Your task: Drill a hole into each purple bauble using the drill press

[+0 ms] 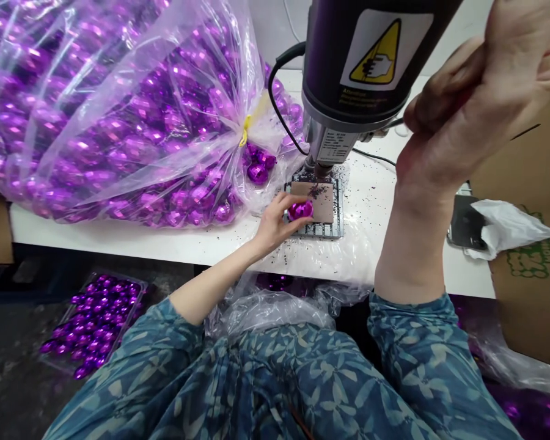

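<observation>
My left hand (pixel 278 221) pinches a shiny purple faceted bauble (pixel 300 210) between thumb and fingers. The bauble is at the left side of a brown square pad (pixel 323 211), which lies on a slotted metal base plate (pixel 338 229). Above the pad stands the dark cylindrical head of a bench machine (pixel 325 79), its lower tip just behind the bauble. My right hand (pixel 490 98) is raised beside the machine head, its fingers curled closed. A bit of red shows within that fist, but what it grips is mostly hidden.
A big clear bag (pixel 119 122) of purple baubles, tied with a yellow tie (pixel 245 129), fills the left. Loose baubles (pixel 258 173) lie beside it. Dark flakes dot the white table (pixel 165 247). A clear tray (pixel 140 293), a phone (pixel 467 223) and a carton (pixel 531 318) are nearby.
</observation>
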A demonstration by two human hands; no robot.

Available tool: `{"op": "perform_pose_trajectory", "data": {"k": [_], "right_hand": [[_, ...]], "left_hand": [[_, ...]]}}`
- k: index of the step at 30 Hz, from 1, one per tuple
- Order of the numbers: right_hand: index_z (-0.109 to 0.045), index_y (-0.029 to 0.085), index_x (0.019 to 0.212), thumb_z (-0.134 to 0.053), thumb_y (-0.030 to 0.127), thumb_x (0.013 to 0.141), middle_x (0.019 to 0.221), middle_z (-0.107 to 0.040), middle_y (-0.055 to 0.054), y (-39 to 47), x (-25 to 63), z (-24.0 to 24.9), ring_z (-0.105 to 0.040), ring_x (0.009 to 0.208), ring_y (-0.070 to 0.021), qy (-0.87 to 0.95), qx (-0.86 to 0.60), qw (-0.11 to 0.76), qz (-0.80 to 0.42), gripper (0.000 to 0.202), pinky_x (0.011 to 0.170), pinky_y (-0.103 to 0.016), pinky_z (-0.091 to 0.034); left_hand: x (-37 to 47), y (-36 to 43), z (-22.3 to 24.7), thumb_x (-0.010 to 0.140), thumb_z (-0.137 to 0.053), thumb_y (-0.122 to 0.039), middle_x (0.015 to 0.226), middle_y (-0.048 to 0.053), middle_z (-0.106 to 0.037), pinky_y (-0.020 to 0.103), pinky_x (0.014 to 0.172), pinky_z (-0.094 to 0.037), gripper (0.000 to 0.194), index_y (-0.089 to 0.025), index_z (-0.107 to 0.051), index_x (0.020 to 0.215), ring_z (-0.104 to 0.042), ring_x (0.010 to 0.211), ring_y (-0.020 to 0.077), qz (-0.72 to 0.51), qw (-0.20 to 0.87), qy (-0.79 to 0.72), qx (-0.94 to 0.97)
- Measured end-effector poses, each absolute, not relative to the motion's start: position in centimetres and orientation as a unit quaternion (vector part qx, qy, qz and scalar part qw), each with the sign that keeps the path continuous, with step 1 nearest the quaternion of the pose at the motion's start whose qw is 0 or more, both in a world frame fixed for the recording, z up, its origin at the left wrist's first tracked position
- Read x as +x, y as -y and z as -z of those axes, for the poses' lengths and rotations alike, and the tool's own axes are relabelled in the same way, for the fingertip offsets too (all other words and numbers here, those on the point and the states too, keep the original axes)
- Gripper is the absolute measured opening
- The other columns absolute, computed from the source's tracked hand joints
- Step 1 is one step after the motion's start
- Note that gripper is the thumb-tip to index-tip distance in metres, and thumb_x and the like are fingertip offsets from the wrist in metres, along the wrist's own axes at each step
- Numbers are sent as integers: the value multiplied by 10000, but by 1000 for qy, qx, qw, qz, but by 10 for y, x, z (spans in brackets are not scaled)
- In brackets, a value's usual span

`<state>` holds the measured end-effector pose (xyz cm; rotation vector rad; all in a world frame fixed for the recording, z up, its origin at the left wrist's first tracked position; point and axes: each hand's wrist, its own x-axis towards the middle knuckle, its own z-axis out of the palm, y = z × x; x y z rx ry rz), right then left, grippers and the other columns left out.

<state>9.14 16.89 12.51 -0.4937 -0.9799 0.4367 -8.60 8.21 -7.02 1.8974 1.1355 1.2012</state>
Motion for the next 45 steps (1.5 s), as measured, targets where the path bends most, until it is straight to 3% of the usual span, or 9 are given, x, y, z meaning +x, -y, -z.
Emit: {"op": "perform_pose_trajectory", "data": {"k": [3,6,11,14,19,24,28,32,45], "right_hand": [[-325,228,668,-448,109,1044,459,-213,105,-164,94,-122,-232,370,-12,487,-215,821,-205,413,417,-210,-116],[-393,232,662,-467,112,1039,452,-265,103,-163,92,-122,-243,366,-26,473,-183,835,-212,403,424,-246,-95],[-287,263,614,-421,96,1047,456,-207,75,-166,89,-124,-242,357,-50,458,-209,840,-204,482,442,-279,-94],[-323,245,627,-429,85,1047,444,-200,84,-167,89,-124,-217,347,-45,450,-195,848,-198,461,439,-271,-69],[-334,236,641,-434,93,1053,437,-245,93,-168,90,-122,-217,354,-35,462,-194,843,-194,447,433,-260,-91],[-283,246,689,-413,122,1072,456,-198,116,-168,88,-120,-174,364,-21,467,-190,846,-171,423,430,-216,-144],[-354,238,696,-426,125,1057,460,-230,110,-168,89,-119,-218,368,-24,474,-173,843,-187,385,409,-217,-92],[-343,223,697,-433,141,1071,465,-246,102,-169,90,-118,-213,382,-14,473,-190,842,-176,393,409,-205,-95],[-300,239,713,-387,144,1083,510,-167,103,-163,87,-118,-225,396,3,488,-239,828,-137,391,429,-183,-118]], "left_hand": [[-112,-33,46,970,-813,-594,1094,68,-790,377,821,-641,404,-276,-819,1219,-758,910,213,-283,402,-364,791],[-131,0,30,959,-808,-629,1082,88,-807,376,805,-642,462,-273,-834,1252,-789,914,249,-123,402,-324,848],[-150,-58,41,1142,-551,-337,1160,83,-816,428,958,-655,246,-271,-766,1244,-777,1062,241,-335,264,-426,798],[-157,-136,66,1011,-686,-227,1191,129,-768,555,1099,-597,199,-224,-730,1205,-720,1184,338,-372,133,-543,741],[-160,-202,94,802,-868,-208,1185,181,-700,704,1196,-491,363,-191,-681,1113,-611,1353,489,-343,122,-627,689],[-164,-167,63,900,-869,-421,1396,143,-620,581,1190,-560,571,-258,-648,1400,-656,1363,372,-442,166,-526,707],[-147,-129,46,989,-795,-483,1358,135,-708,538,1104,-635,632,-307,-553,1545,-728,1281,301,-459,348,-437,691],[-118,-118,67,1034,-717,-472,1257,140,-798,459,931,-707,433,-235,-630,1386,-802,1111,256,-444,517,-398,614],[-100,-141,88,930,-868,-458,1199,114,-813,389,948,-664,471,-201,-676,1276,-790,1027,203,-449,523,-432,581]]}}
